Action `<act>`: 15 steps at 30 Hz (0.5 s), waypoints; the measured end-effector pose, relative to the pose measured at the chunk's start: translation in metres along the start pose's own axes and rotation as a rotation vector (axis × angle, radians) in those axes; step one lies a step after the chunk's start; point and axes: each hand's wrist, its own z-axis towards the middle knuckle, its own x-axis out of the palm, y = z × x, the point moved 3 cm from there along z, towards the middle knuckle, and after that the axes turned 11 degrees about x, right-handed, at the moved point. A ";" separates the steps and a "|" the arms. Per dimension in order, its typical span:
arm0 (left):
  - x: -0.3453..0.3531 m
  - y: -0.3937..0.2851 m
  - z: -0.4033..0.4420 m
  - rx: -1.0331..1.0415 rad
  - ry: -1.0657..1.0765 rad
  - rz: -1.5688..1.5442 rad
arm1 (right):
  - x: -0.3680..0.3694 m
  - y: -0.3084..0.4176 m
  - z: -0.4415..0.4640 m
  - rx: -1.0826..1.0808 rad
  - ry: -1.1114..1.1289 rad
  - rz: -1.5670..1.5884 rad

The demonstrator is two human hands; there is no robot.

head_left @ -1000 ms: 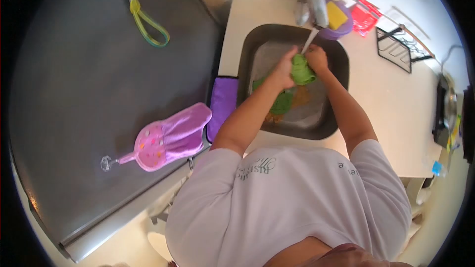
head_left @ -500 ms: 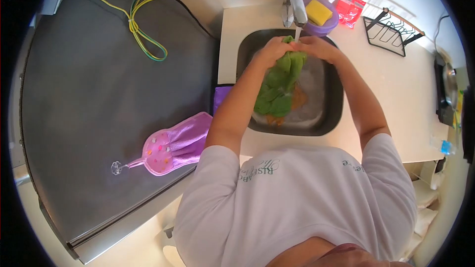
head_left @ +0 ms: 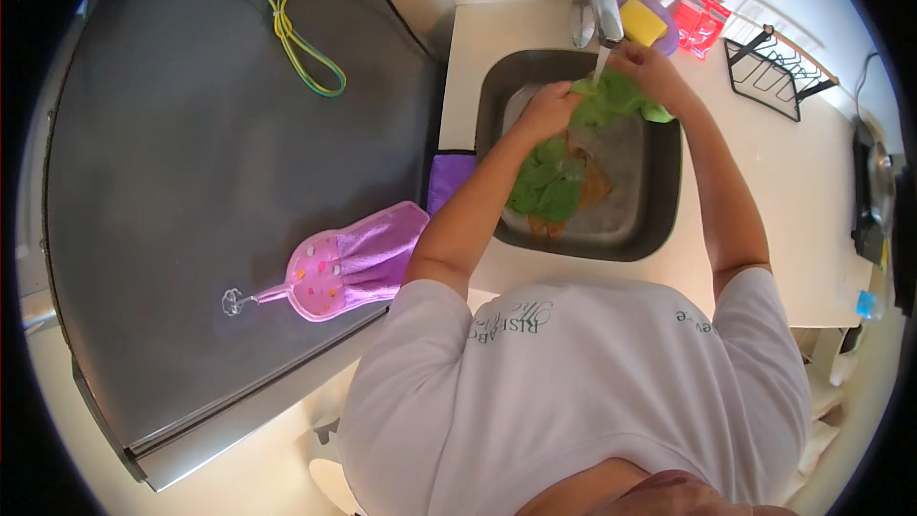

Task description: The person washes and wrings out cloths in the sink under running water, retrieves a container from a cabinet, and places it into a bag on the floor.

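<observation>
My left hand [head_left: 549,110] is closed on the edge of a wet green cloth [head_left: 611,98] over the sink. My right hand [head_left: 650,74] grips another part of it, close under the tap [head_left: 600,8], its fingertips partly hidden. Water runs from the spout onto the cloth between my hands. A lighter green part is spread between them, while a darker bunched part hangs down the left side of the sink [head_left: 659,220]. Orange-brown material [head_left: 594,186] shows beside and below the green; I cannot tell whether it is joined to the cloth.
Behind the sink stand a purple basin [head_left: 666,41] with a yellow sponge [head_left: 643,22], a red packet [head_left: 700,21] and a black wire rack [head_left: 772,76]. A pink-purple hand towel [head_left: 363,263] and a coiled yellow-green cord [head_left: 291,24] lie on the dark surface at left.
My hands have moved apart, the right one up and to the right, spreading the top of the green cloth. The view has shifted slightly.
</observation>
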 end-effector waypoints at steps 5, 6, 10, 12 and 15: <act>0.010 -0.038 0.014 -0.127 -0.096 -0.755 | 0.060 -0.079 0.018 0.333 0.141 0.568; 0.010 -0.038 0.016 -0.161 -0.100 -0.899 | 0.071 -0.085 0.015 0.444 0.222 0.703; -0.003 -0.034 0.020 -0.178 -0.125 -1.340 | 0.097 -0.084 -0.008 0.569 0.472 1.153; -0.012 -0.006 0.020 -0.129 -0.218 -1.346 | 0.096 -0.080 -0.007 0.475 0.459 1.248; -0.010 0.079 0.017 -0.252 -0.408 -1.398 | 0.079 -0.080 0.006 0.337 0.269 1.180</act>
